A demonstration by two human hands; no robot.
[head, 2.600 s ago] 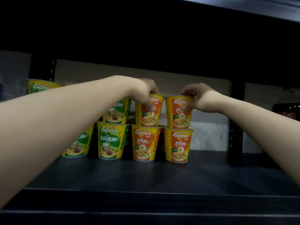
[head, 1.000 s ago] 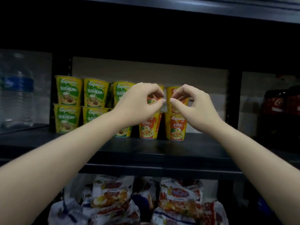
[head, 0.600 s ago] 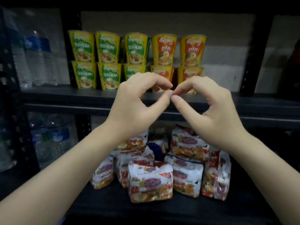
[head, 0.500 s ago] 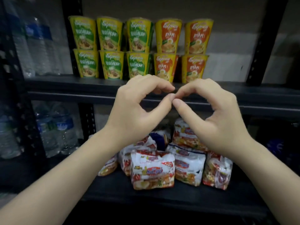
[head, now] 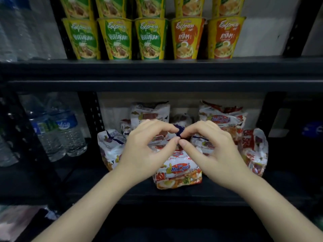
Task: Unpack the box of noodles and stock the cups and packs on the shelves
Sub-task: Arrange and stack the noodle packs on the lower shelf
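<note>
At the far left, water bottles [head: 57,131] are standing in the neighbouring bay, apart from your work. Next along, on the upper shelf [head: 160,70], the green Vegetarian cups [head: 118,39] are sitting in a row with the orange Ayam cups [head: 204,39] just beside them, each carrying another cup on top.

Below, the noodle packs [head: 178,172] are lying in a loose cluster on the lower shelf [head: 87,194]. Your left hand [head: 146,151] is hovering in front of them with its fingers curled and thumb out, holding nothing. Your right hand [head: 211,151] is mirroring it, also without a load, the two thumb tips touching or nearly touching. Whether either hand is touching a pack behind, I cannot tell.

These packs are likely light, with crinkly, slippery film over a brittle noodle block, so you are better off taking one by its two short sides across the block, not by the sealed ends, and squeezing gently. The cups look light and easy to dent, so grip them around the upper wall.
</note>
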